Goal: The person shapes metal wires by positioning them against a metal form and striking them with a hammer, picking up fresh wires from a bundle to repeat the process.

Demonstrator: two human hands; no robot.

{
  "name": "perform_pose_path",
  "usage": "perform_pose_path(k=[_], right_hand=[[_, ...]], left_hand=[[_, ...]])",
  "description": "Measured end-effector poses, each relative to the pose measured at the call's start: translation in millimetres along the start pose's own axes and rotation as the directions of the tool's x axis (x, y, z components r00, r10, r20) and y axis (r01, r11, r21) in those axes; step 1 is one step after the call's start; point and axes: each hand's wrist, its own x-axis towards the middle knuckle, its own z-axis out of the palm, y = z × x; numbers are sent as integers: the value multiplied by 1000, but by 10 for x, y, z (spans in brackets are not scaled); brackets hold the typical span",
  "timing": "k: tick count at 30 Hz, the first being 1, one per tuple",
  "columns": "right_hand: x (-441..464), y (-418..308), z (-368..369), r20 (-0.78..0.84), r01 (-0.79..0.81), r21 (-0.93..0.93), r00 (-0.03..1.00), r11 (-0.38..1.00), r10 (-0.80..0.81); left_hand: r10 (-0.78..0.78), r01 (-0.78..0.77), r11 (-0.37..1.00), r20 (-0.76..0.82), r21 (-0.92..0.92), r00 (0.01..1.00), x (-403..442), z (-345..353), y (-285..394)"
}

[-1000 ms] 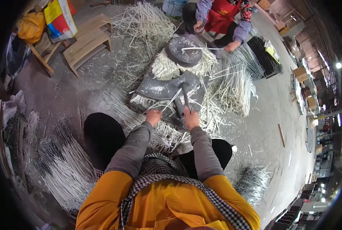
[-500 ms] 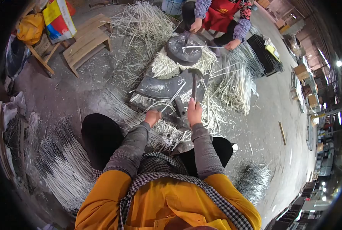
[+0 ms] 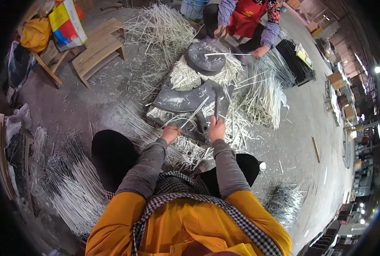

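My right hand (image 3: 217, 129) is wrapped round the handle of a hammer (image 3: 217, 100), whose head is over the dark curved metal plate (image 3: 177, 99). At the plate's near edge, my left hand (image 3: 171, 134) is closed on a thin pale strip (image 3: 195, 112) that slants up across the plate. Many pale strips lie under and around the plate. Beyond it sits a round dark block (image 3: 205, 59).
Opposite me a co-worker in a red apron (image 3: 243, 19) holds a strip over the round block. Strip bundles lie at left (image 3: 79, 192), right (image 3: 284, 202) and beside the block (image 3: 262, 100). A wooden bench (image 3: 98, 53) stands at upper left.
The hammer in my right hand rose from the plate, then came down again. My left hand has barely moved. The co-worker's tool also went up and down at the round block.
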Motion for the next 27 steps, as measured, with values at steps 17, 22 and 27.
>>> perform_pose_path(k=[17,22,27], right_hand=[[-6,231,112,33,-196,87,980,977,194],[-104,-153,-174,44,-256,456,963,852,266],[-228,-278,-193,63,-240,577,966,781,250]], left_hand=[[221,-216,975,-283,49,933,-105,47,407],[486,-345,825,-249,448,838,70,126,9],[523,-488,851,-393,193,756,-217,233,752]])
